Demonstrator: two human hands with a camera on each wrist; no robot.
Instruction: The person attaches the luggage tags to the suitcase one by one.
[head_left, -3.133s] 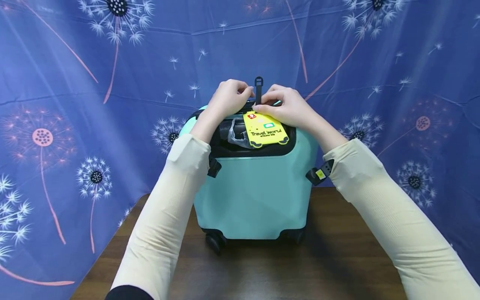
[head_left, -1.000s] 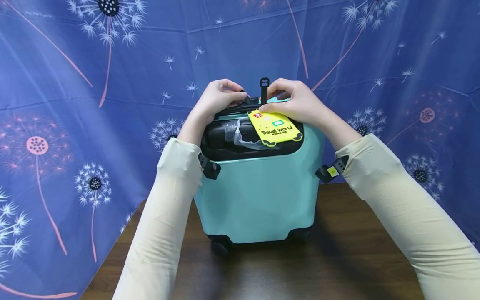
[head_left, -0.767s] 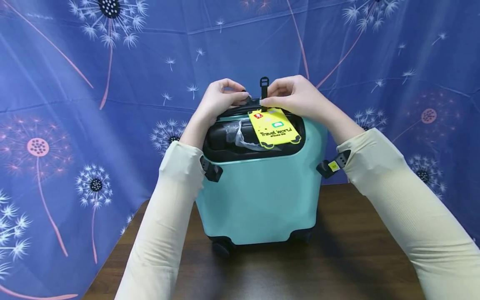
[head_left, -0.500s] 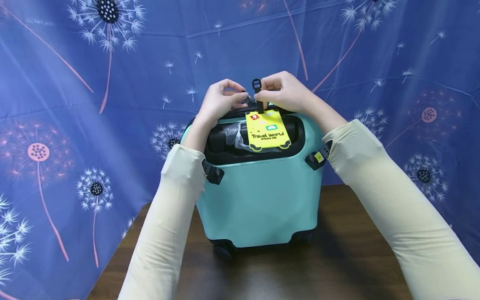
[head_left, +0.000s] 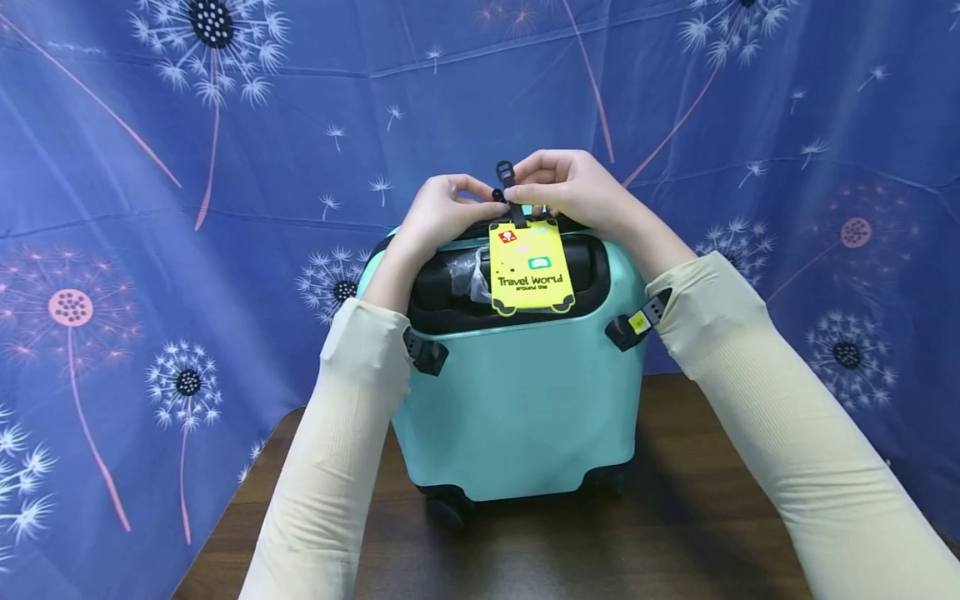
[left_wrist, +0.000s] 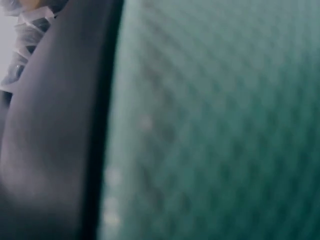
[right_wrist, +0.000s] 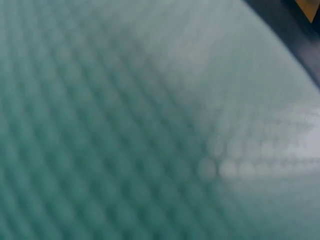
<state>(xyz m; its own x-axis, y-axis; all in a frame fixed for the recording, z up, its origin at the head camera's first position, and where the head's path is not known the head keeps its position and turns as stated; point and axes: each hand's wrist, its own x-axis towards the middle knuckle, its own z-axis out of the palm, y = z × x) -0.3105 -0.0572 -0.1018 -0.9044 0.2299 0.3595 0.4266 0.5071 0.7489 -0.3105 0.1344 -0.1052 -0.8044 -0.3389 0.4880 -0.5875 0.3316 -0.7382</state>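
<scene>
A turquoise suitcase stands upright, and its shell fills both wrist views in blur. Over its dark top recess hangs a yellow luggage tag with "Travel World" on it. From the tag rises a black strap ending in a small buckle. My right hand pinches this strap between thumb and fingers just under the buckle. Close beside it, my left hand pinches a small black strap end. The fingers of both hands partly hide the suitcase's top handle.
Clear plastic wrap covers part of the black recess behind the tag. Beneath the suitcase is a brown wooden table, with black wheels on it. A blue dandelion-print cloth hangs behind.
My right hand has shifted left with the buckle end of the strap, toward the left hand. The tag has swung from slanted to nearly straight. My left hand has lowered slightly.
</scene>
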